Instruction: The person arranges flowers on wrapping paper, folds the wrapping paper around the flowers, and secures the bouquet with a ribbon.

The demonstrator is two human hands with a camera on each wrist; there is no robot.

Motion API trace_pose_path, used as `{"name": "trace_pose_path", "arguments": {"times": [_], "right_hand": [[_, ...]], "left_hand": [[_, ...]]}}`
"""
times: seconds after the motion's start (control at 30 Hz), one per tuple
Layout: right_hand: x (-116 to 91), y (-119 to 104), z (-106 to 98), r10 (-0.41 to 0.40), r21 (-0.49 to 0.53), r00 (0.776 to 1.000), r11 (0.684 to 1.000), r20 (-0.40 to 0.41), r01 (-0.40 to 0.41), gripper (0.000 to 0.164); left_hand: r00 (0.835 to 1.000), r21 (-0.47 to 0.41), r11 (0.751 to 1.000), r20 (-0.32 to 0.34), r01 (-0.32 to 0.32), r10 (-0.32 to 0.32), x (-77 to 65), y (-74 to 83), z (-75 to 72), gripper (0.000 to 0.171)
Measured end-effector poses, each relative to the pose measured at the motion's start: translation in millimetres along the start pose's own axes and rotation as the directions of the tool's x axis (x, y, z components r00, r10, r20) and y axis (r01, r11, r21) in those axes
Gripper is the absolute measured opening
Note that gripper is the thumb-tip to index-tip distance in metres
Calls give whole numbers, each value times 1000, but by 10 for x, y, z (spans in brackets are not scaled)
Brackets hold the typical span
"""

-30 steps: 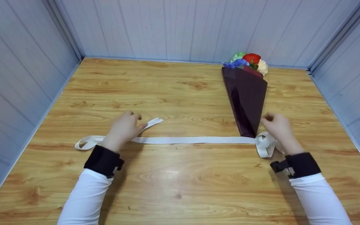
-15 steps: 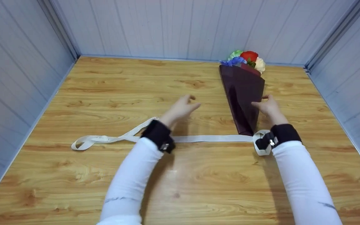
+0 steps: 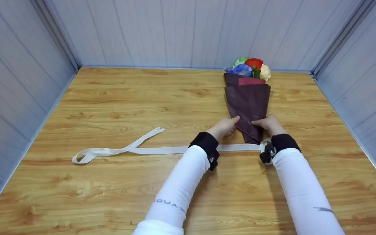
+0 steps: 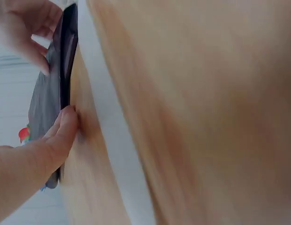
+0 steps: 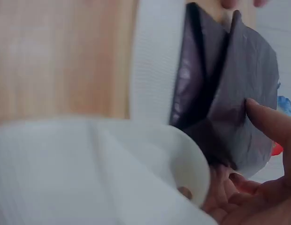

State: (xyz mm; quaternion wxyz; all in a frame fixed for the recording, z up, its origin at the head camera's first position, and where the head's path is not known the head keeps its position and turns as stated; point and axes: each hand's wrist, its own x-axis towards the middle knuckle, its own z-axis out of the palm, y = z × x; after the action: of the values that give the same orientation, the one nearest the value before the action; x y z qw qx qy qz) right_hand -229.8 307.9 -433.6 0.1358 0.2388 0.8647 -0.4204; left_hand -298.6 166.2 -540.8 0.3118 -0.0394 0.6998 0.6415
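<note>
A flower bouquet (image 3: 248, 104) in dark purple wrapping lies on the table, its blossoms pointing toward the back wall. My left hand (image 3: 223, 127) is at the lower left edge of the wrapping, thumb on top and fingers curled by the side. From the right, my right hand (image 3: 270, 124) grips the lower part; the right wrist view has its thumb on the wrapping (image 5: 246, 89) and the fingers underneath. A white ribbon (image 3: 165, 150) runs across the table beneath the narrow end. Its bunched right part (image 5: 136, 168) is partly hidden by my right wrist.
At the left, the ribbon makes a loop (image 3: 85, 156) and a loose tail (image 3: 148, 133). Pale panel walls (image 3: 175, 32) enclose the wooden table (image 3: 126, 98) at the back and both sides.
My left hand has left the ribbon's left part and moved right to the bouquet. My right hand has come onto the wrapping too. The bouquet has turned, and its front fold looks different.
</note>
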Motion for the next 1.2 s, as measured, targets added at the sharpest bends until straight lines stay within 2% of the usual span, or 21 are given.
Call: {"name": "trace_pose_path", "arguments": {"times": [0.03,0.07,0.13,0.2,0.27,0.33,0.37,0.43,0.5,0.53,0.6,0.67,0.73,0.83,0.9,1.0,1.07,1.13,1.2], "right_hand": [[0,-8,33,-16,-49,1000,999,-25,15,73],[3,-18,67,-23,-86,999,996,-49,19,71],[-13,-36,109,-34,-158,996,987,-85,20,73],[-24,-43,151,-30,-158,994,987,-107,13,73],[-31,-44,187,-21,-140,993,990,-114,4,73],[-42,-53,215,-12,-129,994,992,-112,-3,74],[-46,-61,225,-10,-133,994,991,-111,-5,74],[-44,-86,246,-5,-148,994,989,-113,-12,73],[-39,-115,261,-11,-168,993,986,-121,-10,70],[-31,-126,266,-15,-172,991,985,-131,-8,68],[-13,-143,277,-13,-110,991,994,-131,-2,63],[6,-144,287,-5,-1,995,1000,-104,5,62],[21,-132,296,22,136,998,991,-56,-14,63],[24,-112,297,70,271,997,959,44,-80,65],[13,-113,290,90,311,990,943,105,-118,65],[-19,-145,274,107,356,966,915,233,-187,61],[-50,-184,270,105,391,944,891,313,-229,56],[-77,-220,269,101,426,914,861,392,-278,43],[-93,-240,283,86,476,899,824,429,-307,28]], "left_hand": [[1000,-11,1000,-11,24,-24,176,-70,33,61],[999,-10,1000,-23,29,-29,295,-124,53,59],[999,-37,999,-27,34,-35,291,-143,64,58],[999,-61,998,-47,16,-19,291,-176,63,57],[997,-88,996,-75,-33,27,231,-203,38,53],[994,-89,995,-103,-45,36,108,-183,14,49],[991,-66,995,-121,-68,60,51,-169,9,46],[972,20,986,-168,-163,164,-59,-148,-4,45],[961,165,975,-210,-147,181,-335,-7,10,46],[950,244,958,-232,-150,208,-466,52,20,47],[932,399,906,-257,-138,255,-752,185,38,50],[935,514,855,-263,-71,236,-1071,336,62,50],[931,580,810,-242,-86,273,-1211,375,75,49],[932,633,762,-180,-135,315,-1285,389,83,53],[934,642,745,-121,-184,335,-1298,395,78,56],[932,677,699,-53,-230,358,-1313,409,70,58],[933,710,665,-32,-231,358,-1317,414,74,59],[936,756,619,-23,-213,350,-1310,409,82,60],[941,791,582,-22,-190,337,-1303,400,92,61]]}}
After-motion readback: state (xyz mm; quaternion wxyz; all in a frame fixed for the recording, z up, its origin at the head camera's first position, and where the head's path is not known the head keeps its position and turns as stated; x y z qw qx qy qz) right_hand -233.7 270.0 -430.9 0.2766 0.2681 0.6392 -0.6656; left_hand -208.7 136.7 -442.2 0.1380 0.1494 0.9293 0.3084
